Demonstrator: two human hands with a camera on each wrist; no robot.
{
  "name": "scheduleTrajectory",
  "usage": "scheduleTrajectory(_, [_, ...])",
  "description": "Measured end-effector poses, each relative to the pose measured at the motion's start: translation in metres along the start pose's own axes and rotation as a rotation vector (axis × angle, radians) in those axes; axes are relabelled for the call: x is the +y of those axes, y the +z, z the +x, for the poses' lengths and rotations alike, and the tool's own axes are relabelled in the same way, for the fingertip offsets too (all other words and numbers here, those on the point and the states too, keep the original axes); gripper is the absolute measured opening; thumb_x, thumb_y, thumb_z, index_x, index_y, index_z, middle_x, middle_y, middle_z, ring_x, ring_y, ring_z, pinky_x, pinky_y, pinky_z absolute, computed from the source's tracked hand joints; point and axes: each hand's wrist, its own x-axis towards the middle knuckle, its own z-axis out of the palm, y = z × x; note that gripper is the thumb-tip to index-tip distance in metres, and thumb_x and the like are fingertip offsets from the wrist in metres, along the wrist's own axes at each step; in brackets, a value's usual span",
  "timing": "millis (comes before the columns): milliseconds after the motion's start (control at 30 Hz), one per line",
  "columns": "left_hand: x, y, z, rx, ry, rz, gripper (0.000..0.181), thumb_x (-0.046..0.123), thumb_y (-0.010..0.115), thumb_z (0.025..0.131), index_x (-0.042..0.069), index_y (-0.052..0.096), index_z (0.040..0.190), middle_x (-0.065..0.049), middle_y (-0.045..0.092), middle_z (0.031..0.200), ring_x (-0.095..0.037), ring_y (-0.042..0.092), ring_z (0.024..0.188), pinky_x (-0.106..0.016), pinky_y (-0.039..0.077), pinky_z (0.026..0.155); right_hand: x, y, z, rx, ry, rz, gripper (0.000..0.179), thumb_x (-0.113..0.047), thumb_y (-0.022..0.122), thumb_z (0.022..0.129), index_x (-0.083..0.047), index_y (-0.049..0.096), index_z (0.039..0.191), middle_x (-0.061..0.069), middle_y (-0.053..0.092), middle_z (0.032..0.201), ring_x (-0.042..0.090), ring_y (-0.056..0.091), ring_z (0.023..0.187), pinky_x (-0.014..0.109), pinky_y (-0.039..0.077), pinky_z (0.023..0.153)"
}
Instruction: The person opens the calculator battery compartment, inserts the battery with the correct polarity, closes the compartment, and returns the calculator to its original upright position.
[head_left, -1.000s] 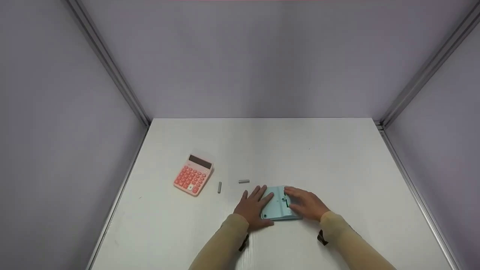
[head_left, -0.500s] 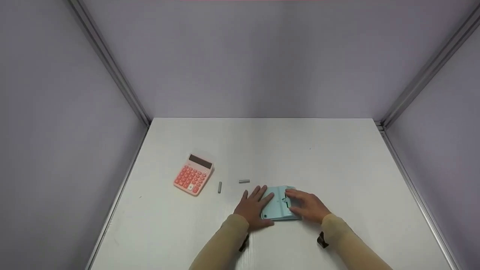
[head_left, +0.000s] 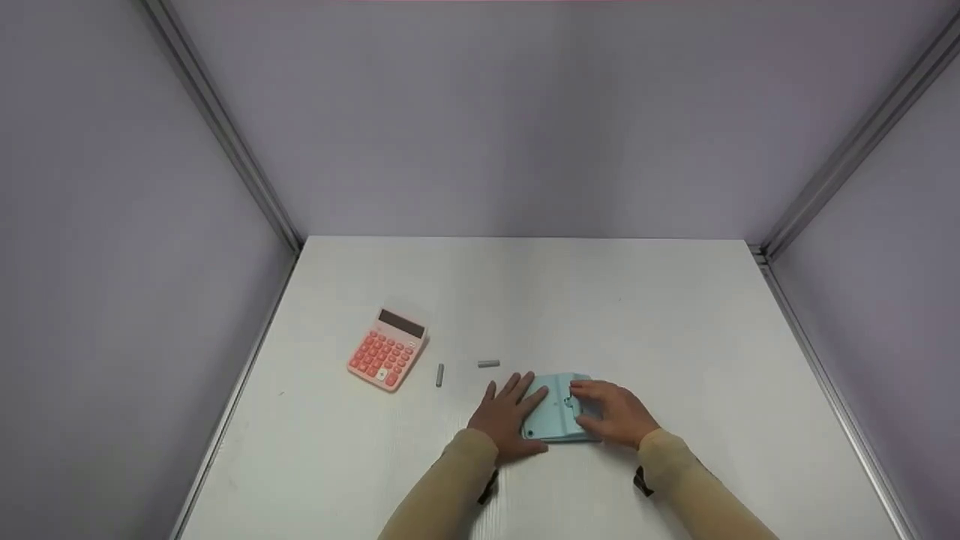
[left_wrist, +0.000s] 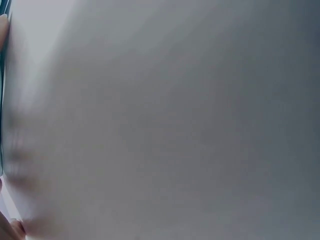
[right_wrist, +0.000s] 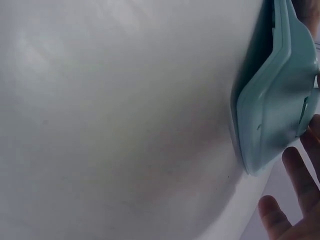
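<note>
A light-blue calculator (head_left: 553,420) lies on the white table with its back facing up, and its blue casing (right_wrist: 280,100) stands at the right edge of the right wrist view. My left hand (head_left: 501,421) rests on its left part, fingers spread. At its right part, the thumb and fingers of my right hand (head_left: 619,414) pinch a small light-blue battery cover (right_wrist: 311,109) over the battery compartment. How far the cover sits in its slot is partly hidden by my fingers. The left wrist view holds mostly the blurred table surface.
Two grey batteries lie apart on the table: one battery (head_left: 439,375) points away from me, the other battery (head_left: 488,364) lies crosswise. Farther left is a pink calculator (head_left: 387,350), keys up. Grey panels enclose the white table (head_left: 660,300) at the back and sides.
The green strip seen in the compartment a second ago is now covered. My right fingers have shifted slightly with the cover; my left hand has stayed in place.
</note>
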Motion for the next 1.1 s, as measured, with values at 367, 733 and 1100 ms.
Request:
scheduleTrajectory(367, [0.001,-0.004,-0.001,-0.015,0.007,0.007,0.097,0.087,0.037,0.075,0.041,0.003,0.153,0.005,0.000,0.162,-0.019,0.002,0.147,-0.051,0.015,0.116,-0.006,-0.006,0.002,-0.049,-0.062,-0.073,0.042,-0.025,0.070,0.088,-0.024,0.062,0.130,-0.001,0.051,0.138,0.021,0.046,0.128,0.047,0.041,0.103])
scheduleTrajectory(733, [0.002,-0.005,-0.001,-0.007,0.011,0.023,0.098,0.087,0.038,0.075,0.040,0.005,0.154,0.004,0.004,0.162,-0.019,0.004,0.147,-0.051,0.017,0.115,-0.010,-0.005,0.006,-0.007,-0.088,-0.111,0.036,-0.029,0.074,0.085,-0.018,0.069,0.119,0.002,0.056,0.129,0.022,0.052,0.120,0.046,0.046,0.097])
scheduleTrajectory(1100, [0.002,-0.008,-0.002,0.001,0.013,0.002,0.098,0.085,0.043,0.075,0.039,0.008,0.154,0.004,0.005,0.162,-0.020,0.008,0.147,-0.051,0.018,0.115,-0.002,-0.003,0.000,0.000,-0.035,0.009,0.050,-0.029,0.073,0.086,-0.016,0.060,0.132,0.000,0.053,0.136,0.023,0.047,0.128,0.047,0.040,0.104])
